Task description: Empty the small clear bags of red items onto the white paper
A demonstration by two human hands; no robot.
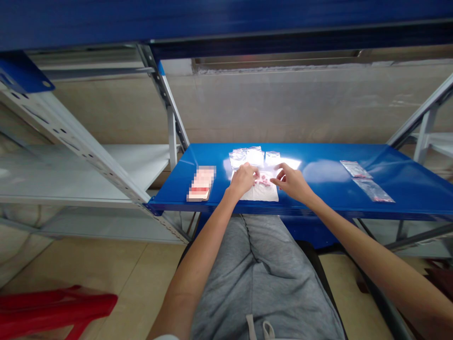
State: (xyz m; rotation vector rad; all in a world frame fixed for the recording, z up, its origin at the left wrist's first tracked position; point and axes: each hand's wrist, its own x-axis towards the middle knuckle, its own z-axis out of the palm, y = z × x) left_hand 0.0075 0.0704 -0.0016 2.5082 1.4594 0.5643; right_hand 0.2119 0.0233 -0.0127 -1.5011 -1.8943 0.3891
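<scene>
At the near side of the blue table (329, 182), our white sheet (262, 194) bears small red pieces (264, 179). Our left hand (245, 178) is narrow beside them; whether it pinches one, we cannot make out. Our right hand (289, 181) is wide, fingers parted. Snagging the sheet could scatter pieces toward the clear bags (255, 156) beyond.

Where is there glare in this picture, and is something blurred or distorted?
Head view: white glare on the blue tabletop, partly washing out the middle clear bags; head view: small red pieces look too soft to identify; head view: the rectangular item at left is pixelated, and outer edges look stretched.
</scene>
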